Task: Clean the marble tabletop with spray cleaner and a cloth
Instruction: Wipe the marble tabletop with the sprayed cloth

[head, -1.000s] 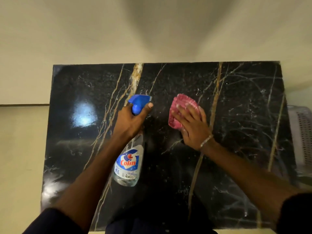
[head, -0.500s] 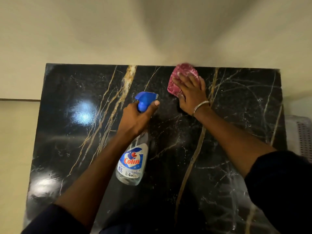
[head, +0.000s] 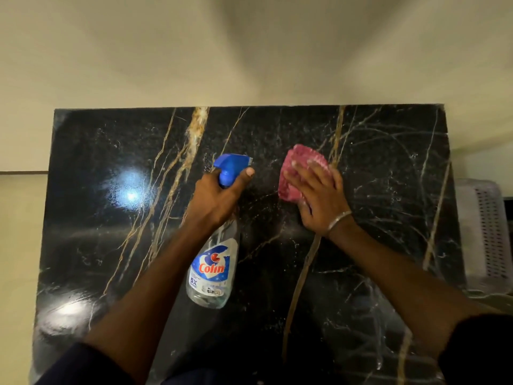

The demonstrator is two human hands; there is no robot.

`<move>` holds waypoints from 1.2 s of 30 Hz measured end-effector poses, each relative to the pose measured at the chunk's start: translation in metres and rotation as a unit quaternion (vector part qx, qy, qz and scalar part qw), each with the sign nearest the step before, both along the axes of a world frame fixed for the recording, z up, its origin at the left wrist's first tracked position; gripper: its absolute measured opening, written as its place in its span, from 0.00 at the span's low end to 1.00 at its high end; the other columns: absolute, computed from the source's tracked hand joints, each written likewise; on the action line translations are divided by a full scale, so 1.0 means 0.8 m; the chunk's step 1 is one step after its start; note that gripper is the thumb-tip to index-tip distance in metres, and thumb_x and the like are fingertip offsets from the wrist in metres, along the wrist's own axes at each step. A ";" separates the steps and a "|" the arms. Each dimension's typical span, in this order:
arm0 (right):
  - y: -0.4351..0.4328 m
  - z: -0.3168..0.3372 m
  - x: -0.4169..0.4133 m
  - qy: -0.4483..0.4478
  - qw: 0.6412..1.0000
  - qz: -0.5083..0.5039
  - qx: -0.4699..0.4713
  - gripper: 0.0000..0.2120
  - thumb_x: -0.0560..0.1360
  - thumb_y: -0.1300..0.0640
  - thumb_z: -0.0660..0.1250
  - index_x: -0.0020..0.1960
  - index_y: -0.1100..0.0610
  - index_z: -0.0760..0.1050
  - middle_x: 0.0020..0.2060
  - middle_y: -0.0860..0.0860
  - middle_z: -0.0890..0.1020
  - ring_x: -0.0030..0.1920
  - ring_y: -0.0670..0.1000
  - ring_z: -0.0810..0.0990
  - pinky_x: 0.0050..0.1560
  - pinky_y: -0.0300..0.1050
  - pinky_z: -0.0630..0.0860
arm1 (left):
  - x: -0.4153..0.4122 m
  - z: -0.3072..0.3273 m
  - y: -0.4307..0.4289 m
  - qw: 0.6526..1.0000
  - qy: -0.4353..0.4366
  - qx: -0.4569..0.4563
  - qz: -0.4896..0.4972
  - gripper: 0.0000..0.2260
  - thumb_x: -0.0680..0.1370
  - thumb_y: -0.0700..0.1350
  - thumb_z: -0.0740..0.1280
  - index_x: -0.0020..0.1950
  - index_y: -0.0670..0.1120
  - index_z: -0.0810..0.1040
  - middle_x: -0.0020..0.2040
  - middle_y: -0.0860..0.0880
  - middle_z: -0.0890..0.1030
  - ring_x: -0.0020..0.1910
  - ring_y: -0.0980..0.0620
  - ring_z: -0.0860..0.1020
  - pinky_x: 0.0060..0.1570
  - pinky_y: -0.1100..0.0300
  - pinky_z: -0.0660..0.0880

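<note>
A black marble tabletop (head: pixel 111 245) with gold and white veins fills the view. My left hand (head: pixel 213 201) grips the neck of a clear spray bottle (head: pixel 212 270) with a blue trigger head and a Colin label, held above the middle of the table. My right hand (head: pixel 316 190) presses flat, fingers spread, on a crumpled pink cloth (head: pixel 291 168) lying on the marble right of the bottle's nozzle.
A cream wall runs behind the far edge of the table. A pale perforated plastic basket (head: pixel 483 234) stands just beyond the right edge. Cream floor shows past the left edge.
My right hand pushed the cloth to the far edge of the table, then drew it back toward me to the middle. The bottle stayed in my left hand.
</note>
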State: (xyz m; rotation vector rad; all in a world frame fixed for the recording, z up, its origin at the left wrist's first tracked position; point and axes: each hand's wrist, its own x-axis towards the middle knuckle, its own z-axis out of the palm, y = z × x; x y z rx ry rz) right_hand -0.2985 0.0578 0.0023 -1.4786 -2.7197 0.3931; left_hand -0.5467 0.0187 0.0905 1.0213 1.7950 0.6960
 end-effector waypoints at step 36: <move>-0.192 0.090 0.053 0.708 0.288 -0.467 -0.445 0.17 0.65 0.52 0.71 0.46 0.63 0.86 0.51 0.63 0.84 0.47 0.62 0.85 0.38 0.61 0.83 | 0.057 0.111 -0.161 0.985 0.040 0.075 -0.150 0.18 0.76 0.58 0.68 0.34 0.47 0.74 0.24 0.53 0.74 0.24 0.59 0.74 0.29 0.62 0.71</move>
